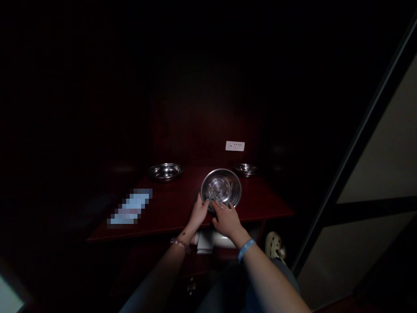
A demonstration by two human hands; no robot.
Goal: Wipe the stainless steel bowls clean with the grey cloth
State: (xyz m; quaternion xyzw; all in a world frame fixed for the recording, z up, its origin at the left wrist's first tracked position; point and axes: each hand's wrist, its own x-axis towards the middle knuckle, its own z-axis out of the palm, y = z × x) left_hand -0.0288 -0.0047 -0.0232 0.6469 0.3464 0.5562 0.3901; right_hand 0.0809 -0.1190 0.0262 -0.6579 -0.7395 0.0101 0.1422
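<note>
A shiny round steel bowl (228, 182) is tilted toward me over the front part of a dark red desk (182, 204). My left hand (197, 214) grips its near-left rim, thumb on the inner side. Over the near rim reaches my right hand (227, 219), its fingers pressed against a greyish cloth (213, 196) inside the bowl. The cloth is dim and partly hidden by the fingers, so its full shape cannot be made out.
A wide steel dish (166, 172) stands at the back left, and a smaller steel dish (246, 170) at the back right. Left lies a blurred bluish flat object (130, 209). A white socket panel (235, 146) is on the back wall. Below right is a cream clog (273, 245).
</note>
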